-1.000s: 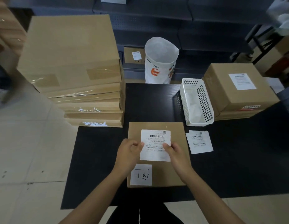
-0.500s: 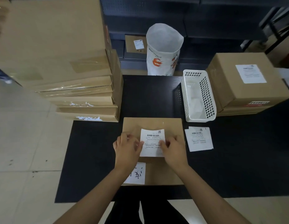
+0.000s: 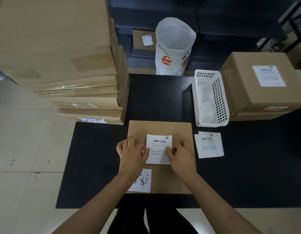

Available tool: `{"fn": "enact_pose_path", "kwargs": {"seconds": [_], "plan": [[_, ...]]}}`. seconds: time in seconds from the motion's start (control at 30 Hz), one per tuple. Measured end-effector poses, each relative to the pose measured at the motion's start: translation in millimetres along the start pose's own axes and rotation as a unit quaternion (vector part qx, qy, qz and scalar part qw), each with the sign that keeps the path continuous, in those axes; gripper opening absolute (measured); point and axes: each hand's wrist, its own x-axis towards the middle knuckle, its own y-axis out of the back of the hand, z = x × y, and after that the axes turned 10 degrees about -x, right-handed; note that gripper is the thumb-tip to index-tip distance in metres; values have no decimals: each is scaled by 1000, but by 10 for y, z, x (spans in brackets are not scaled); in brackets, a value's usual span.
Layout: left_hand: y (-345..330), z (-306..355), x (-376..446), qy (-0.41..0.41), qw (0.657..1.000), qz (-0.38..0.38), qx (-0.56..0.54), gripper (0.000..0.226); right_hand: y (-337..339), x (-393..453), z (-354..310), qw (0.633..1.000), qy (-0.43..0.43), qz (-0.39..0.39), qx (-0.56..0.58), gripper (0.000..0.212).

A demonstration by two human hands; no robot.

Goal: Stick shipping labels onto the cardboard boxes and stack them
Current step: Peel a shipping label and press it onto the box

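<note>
- Flat brown cardboard box (image 3: 160,130) lies on the black table mat (image 3: 95,157), right in front of the person.
- White shipping label with a barcode (image 3: 159,147) lies on the box's top face, near its middle.
- Left hand (image 3: 132,153) presses on the label's left edge, fingers (image 3: 143,149) curled down onto the paper; it pinches nothing.
- Right hand (image 3: 181,155) presses on the label's right side, fingertips (image 3: 169,151) flat on it, likewise clamped on nothing.
- White paper note with handwritten marks (image 3: 143,180) sits at the box's near left corner, partly under the left forearm.
- Small pile of loose white labels (image 3: 208,145) lies on the mat just right of the box.
- White perforated plastic basket (image 3: 218,98) stands beyond that pile.
- Tall stack of flat cardboard boxes (image 3: 75,78) rises at the far left.
- Labelled brown carton (image 3: 262,85) stands just right of the basket.
</note>
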Motion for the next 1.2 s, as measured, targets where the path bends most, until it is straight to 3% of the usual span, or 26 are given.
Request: {"fn": "enact_pose_path", "kwargs": {"seconds": [0.2,0.27,0.37,0.47,0.57,0.67,0.87,1.03,1.2], "plan": [[-19,-30,14,-9,998,-8,61,25,20,-3,-51,987,-39,21,-157,47],[-12,-33,5,-39,996,10,79,28,20,-20,-42,981,-54,61,-175,49],[-33,5,-34,-159,986,26,48,28,-1,-73,-53,985,44,124,-112,41],[-93,83,-23,-207,976,-46,42,49,-46,-104,-164,985,159,24,-71,62],[-177,-15,-15,-196,973,-110,47,57,-151,-56,-146,973,196,-43,-117,71],[-219,-162,-20,-210,966,-134,61,60,-266,-29,-16,966,220,-33,-134,69],[-192,-205,9,-232,960,-126,94,57,-247,-19,35,961,211,-9,-178,69],[-123,-373,77,-149,981,-73,99,56,-265,-44,176,971,175,-2,-164,67],[-64,-455,130,-172,973,-86,124,58,-267,-48,212,975,166,6,-147,66]]}}
